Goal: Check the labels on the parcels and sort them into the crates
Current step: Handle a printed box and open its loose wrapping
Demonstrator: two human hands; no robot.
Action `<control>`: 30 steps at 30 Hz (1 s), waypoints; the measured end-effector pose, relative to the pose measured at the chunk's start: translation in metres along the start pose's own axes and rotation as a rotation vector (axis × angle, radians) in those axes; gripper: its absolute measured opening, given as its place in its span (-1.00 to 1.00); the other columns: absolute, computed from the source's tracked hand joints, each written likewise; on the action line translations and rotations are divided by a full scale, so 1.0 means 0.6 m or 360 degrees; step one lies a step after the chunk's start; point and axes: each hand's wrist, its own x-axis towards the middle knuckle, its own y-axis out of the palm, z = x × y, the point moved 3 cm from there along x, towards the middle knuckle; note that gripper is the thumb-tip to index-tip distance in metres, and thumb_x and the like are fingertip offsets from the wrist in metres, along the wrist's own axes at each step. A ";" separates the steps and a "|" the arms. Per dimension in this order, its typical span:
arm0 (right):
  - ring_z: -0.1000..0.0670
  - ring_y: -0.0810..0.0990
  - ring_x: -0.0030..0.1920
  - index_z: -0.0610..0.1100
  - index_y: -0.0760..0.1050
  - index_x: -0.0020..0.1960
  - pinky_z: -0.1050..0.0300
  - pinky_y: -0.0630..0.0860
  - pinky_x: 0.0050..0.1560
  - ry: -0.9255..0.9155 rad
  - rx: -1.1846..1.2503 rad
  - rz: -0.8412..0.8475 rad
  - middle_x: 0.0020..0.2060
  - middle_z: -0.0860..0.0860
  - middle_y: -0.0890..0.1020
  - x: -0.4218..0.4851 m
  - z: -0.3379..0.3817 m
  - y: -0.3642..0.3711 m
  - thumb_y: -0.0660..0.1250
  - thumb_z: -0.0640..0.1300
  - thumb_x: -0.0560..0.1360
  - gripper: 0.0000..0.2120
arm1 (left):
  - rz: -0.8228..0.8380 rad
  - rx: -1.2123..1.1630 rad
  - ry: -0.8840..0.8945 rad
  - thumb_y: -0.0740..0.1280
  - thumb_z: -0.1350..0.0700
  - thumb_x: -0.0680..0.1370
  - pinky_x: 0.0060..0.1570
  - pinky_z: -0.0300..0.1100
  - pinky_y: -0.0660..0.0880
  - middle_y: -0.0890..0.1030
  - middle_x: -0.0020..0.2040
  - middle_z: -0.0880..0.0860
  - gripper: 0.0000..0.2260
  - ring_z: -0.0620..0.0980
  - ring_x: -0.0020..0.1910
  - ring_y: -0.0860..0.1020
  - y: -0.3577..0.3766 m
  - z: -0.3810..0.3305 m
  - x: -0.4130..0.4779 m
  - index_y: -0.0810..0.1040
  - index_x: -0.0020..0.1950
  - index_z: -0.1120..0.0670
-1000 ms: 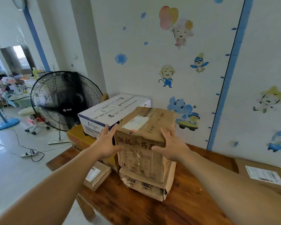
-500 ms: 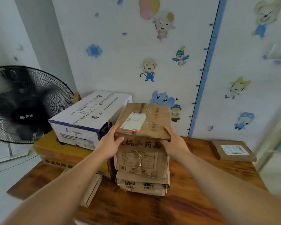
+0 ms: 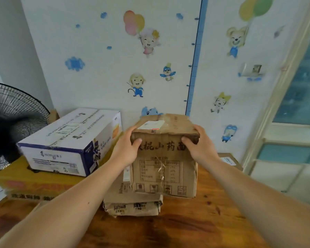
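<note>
Grasping worn brown cardboard parcel two-handed: left hand curled round upper left corner, right hand round upper right, thumbs pressed on printed front face. White shipping label on top face. Held upright, overlapping crumpled brown Jahwa-printed box on wooden worktop; cannot tell whether resting or lifted. At left, white-and-purple carton stacked on yellow box, black fan beyond. Flat brown parcel behind right wrist.
</note>
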 end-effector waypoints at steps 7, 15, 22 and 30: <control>-0.11 0.48 0.28 0.11 0.12 0.53 -0.06 0.48 0.23 0.0080 0.0016 -0.0133 0.31 -0.02 0.48 -0.008 -0.050 -0.136 0.33 0.11 0.56 -0.37 | 0.0096 -0.0060 0.0113 0.20 0.03 0.66 -0.08 -0.21 0.43 0.44 0.32 0.13 -0.54 -0.03 0.05 0.50 0.084 -0.123 -0.001 0.15 0.54 -0.11; -0.07 0.53 0.09 0.06 0.15 0.53 0.02 0.50 0.09 0.0207 0.0015 -0.0090 0.19 0.01 0.54 -0.003 -0.157 -0.268 0.32 0.15 0.55 -0.37 | 0.0222 0.0028 0.0041 0.21 0.00 0.65 0.32 -0.03 0.33 0.22 0.56 0.11 -0.44 0.14 0.47 0.31 0.206 -0.226 -0.046 0.03 0.60 -0.07; -0.09 0.55 0.08 0.04 0.29 0.42 0.06 0.48 0.06 0.0324 -0.0073 0.0068 0.13 -0.01 0.57 -0.016 -0.259 -0.309 0.32 0.16 0.54 -0.48 | 0.0318 0.0312 -0.0096 0.16 -0.09 0.66 0.10 -0.12 0.41 0.36 0.49 0.11 -0.46 0.10 0.32 0.47 0.297 -0.242 -0.099 0.04 0.60 -0.10; -0.01 0.52 0.00 -0.03 0.20 0.49 0.15 0.47 -0.06 0.0460 -0.0160 0.0366 0.12 0.02 0.55 -0.045 -0.311 -0.274 0.24 0.17 0.59 -0.44 | 0.0451 0.0486 -0.0304 0.16 -0.14 0.65 0.39 0.01 0.31 0.19 0.58 0.05 -0.41 0.13 0.49 0.29 0.317 -0.201 -0.134 -0.04 0.61 -0.11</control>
